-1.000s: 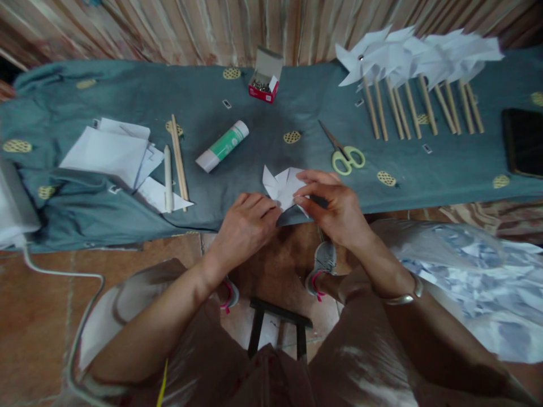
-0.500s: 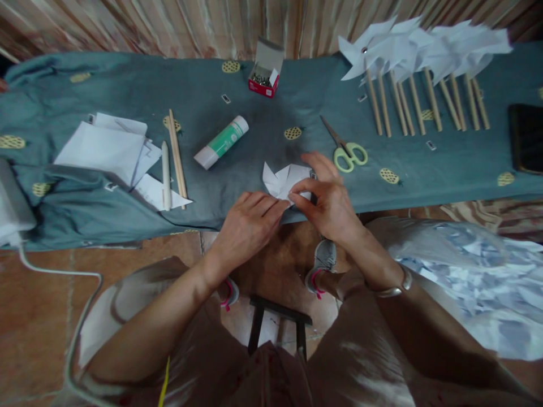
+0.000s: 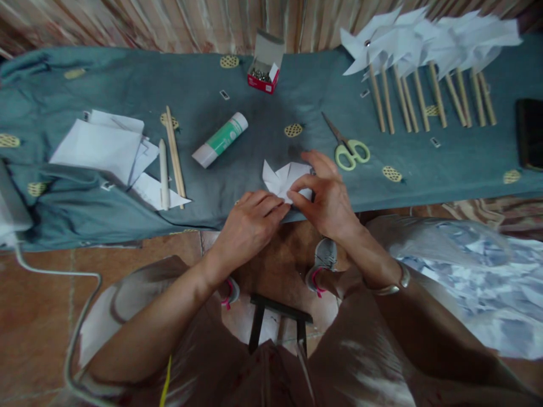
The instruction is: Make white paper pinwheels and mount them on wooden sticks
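A white paper pinwheel (image 3: 280, 180), with folded blades, lies near the front edge of the cloth-covered table. My left hand (image 3: 253, 226) presses its fingers together on the pinwheel's lower left edge. From the right, my right hand (image 3: 328, 200) pinches the paper near its middle between thumb and index finger, the other fingers bent over its right side. Whatever small thing may be in that pinch is hidden. Right of my right hand lie green-handled scissors (image 3: 351, 152). A glue stick (image 3: 220, 140) with a green label lies to the upper left.
Finished paper pinwheels (image 3: 424, 42) on wooden sticks lie at the back right. A red box (image 3: 262, 83) of small metal pins stands open at the back. On the left are paper sheets (image 3: 97, 147), wooden sticks (image 3: 175, 155) and a white pen-like stick (image 3: 164, 175). A dark phone-like object (image 3: 530, 134) lies far right.
The view has shifted slightly, so the table's things sit a little higher. Both hands stay on the paper pinwheel with almost the same grip.
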A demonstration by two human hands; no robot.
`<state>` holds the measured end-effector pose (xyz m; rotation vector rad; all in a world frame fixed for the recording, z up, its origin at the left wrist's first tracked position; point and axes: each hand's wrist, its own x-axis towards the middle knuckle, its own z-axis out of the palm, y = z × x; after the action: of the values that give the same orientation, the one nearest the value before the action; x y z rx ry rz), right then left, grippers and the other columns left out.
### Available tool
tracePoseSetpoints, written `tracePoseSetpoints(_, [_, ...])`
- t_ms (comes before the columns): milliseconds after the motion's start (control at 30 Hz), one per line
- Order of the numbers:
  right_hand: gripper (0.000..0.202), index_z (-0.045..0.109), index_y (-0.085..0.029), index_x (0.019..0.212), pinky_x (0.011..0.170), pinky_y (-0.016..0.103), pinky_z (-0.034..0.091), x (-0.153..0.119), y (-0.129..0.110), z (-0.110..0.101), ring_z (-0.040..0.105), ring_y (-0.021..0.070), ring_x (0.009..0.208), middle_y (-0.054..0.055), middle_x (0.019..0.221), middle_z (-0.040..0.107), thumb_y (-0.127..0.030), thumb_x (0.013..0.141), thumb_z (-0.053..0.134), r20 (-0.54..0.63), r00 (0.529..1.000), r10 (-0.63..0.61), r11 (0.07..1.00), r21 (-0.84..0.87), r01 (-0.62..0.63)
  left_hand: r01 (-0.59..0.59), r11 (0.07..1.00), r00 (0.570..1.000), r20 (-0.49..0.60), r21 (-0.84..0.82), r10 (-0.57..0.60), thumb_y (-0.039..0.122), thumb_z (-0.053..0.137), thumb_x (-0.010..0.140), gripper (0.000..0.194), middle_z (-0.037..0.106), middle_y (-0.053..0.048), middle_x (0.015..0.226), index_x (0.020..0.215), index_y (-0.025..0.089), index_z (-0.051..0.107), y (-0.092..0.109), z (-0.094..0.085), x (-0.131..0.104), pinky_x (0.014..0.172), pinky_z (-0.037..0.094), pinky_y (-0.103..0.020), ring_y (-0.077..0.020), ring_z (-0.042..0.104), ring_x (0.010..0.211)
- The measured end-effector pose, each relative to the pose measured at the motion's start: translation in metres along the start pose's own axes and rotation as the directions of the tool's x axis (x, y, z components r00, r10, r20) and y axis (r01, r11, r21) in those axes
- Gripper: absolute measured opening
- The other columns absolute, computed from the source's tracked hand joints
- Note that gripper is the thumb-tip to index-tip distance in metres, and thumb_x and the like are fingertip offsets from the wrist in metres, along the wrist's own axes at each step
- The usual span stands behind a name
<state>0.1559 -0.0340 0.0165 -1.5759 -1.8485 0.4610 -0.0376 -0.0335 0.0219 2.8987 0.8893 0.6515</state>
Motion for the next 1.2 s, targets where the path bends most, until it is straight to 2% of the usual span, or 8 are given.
tracePoseSetpoints(233, [0.012,0.071,-0.026,0.073,0.117,0.063,0.032,-0.0005,-0.0033,0.0,0.039,0.0347,0.144,0.003,0.141,0.057,-0.02,0.081,0.065,-0.003,0.999,0.038,0.999,0.006,-0.038,0.01,1.0,1.0,0.0,-0.009,-0.01,0.016,0.049,0.099,0.021,0.073,-0.008,0.102,0.111,0.012,0.066,0.0,0.0003,0.0003,0.076,0.049,-0.034,-0.0208,0.063,0.094])
tracePoseSetpoints(767, [0.005,0.072,-0.029,0.083,0.113,0.068,0.035,-0.0016,0.0032,0.0006,0.041,0.0373,0.142,0.005,0.14,0.058,-0.028,0.083,0.067,-0.01,1.0,0.003,1.0,0.008,-0.003,0.029,0.999,0.999,0.014,-0.023,-0.029,0.016,0.049,0.099,0.021,0.073,-0.007,0.101,0.111,0.014,0.067,-0.0002,0.0014,0.0012,0.077,0.05,-0.034,-0.0203,0.064,0.095])
tracePoseSetpoints(900, [0.008,0.072,-0.029,0.088,0.114,0.068,0.034,-0.0011,0.0035,0.0001,0.039,0.0369,0.143,0.005,0.141,0.057,-0.025,0.083,0.066,0.013,1.0,-0.004,1.0,-0.008,0.004,0.026,0.999,1.0,0.017,-0.02,-0.025,0.016,0.05,0.099,0.021,0.073,-0.008,0.101,0.111,0.013,0.066,-0.0003,0.0013,0.0013,0.075,0.049,-0.034,-0.0211,0.063,0.094])
tracePoseSetpoints(1033, [0.011,0.071,-0.028,0.088,0.112,0.064,0.039,-0.002,0.0021,0.0005,0.04,0.0355,0.144,0.006,0.143,0.055,-0.02,0.083,0.064,0.006,1.0,-0.009,1.0,-0.029,0.009,0.016,0.999,1.0,0.022,-0.037,-0.015,0.015,0.05,0.098,0.02,0.072,-0.008,0.101,0.111,0.011,0.066,-0.0007,0.0002,0.0018,0.075,0.049,-0.034,-0.0215,0.064,0.094])
tracePoseSetpoints(1200, [0.011,0.07,-0.03,0.09,0.112,0.063,0.04,-0.0038,0.0,0.0005,0.04,0.0342,0.144,0.003,0.143,0.056,-0.022,0.083,0.066,-0.004,1.0,-0.016,1.0,-0.023,0.016,0.029,0.999,0.999,0.038,-0.026,-0.027,0.017,0.047,0.1,0.022,0.073,-0.008,0.102,0.112,0.014,0.066,-0.0004,0.0003,0.0023,0.075,0.05,-0.035,-0.0211,0.064,0.094])
